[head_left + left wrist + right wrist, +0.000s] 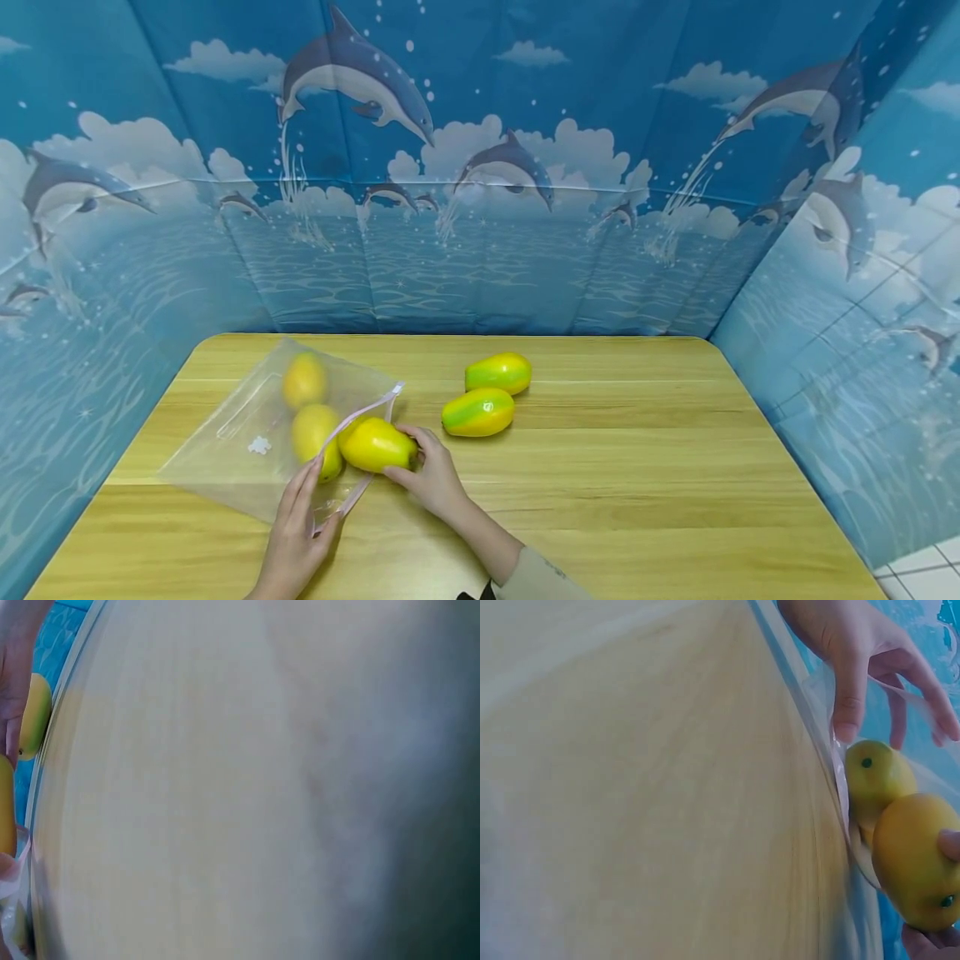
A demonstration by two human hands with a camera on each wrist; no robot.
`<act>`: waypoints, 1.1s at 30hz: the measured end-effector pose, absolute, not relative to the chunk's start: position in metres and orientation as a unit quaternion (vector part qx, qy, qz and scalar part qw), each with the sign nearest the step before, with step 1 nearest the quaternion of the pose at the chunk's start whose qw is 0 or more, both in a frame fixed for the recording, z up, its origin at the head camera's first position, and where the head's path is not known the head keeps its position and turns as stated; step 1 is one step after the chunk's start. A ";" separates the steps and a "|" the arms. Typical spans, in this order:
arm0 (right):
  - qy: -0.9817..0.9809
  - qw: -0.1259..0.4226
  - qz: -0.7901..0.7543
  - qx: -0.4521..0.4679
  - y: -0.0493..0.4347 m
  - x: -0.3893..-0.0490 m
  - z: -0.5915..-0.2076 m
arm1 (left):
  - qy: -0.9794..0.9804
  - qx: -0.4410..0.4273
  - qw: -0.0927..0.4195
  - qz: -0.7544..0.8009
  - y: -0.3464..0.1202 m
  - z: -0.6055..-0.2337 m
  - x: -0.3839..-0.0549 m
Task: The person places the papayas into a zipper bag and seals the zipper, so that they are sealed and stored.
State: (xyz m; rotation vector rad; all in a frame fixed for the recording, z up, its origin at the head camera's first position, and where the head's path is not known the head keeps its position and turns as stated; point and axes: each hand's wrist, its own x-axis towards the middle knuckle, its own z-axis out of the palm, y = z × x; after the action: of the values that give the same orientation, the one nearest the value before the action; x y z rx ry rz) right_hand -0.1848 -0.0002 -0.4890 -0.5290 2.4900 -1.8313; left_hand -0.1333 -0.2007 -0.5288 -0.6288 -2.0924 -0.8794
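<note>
A clear zip bag point(225, 462) lies on the left of the table with its mouth facing right. Inside it are two yellow papayas point(305, 381), one behind the other. My left hand point(294, 525) holds the bag's mouth apart, thumb at the near rim and fingers at the far rim. A third papaya point(377, 444) is in my right hand point(437, 477), thumb and fingers on either side of its end. Its front part is within the bag's mouth. The right wrist view shows this papaya point(915, 859) close to one inside the bag point(877, 778).
Two more green-and-yellow papayas point(477, 412) lie side by side right of the bag, towards the back of the wooden table point(637, 467). A blue dolphin-print curtain point(480, 250) surrounds the table's back and sides.
</note>
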 end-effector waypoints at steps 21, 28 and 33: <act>0.803 -0.070 -0.573 -0.150 -0.025 -0.201 -0.498 | -0.813 -0.265 0.388 -0.346 -0.201 -0.528 -0.135; 0.778 -0.081 -0.606 -0.144 -0.032 -0.204 -0.498 | -0.813 -0.265 0.386 -0.346 -0.201 -0.529 -0.135; 0.774 -0.088 -0.614 -0.130 -0.037 -0.206 -0.500 | -0.812 -0.266 0.384 -0.349 -0.201 -0.528 -0.134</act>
State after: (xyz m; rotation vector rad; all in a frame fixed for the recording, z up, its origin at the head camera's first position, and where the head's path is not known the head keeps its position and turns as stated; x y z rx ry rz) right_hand -0.2056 -0.0371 -0.5003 -0.4317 2.5759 -2.0451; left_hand -0.1342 -0.2008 -0.5285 -0.6778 -2.0704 -0.8884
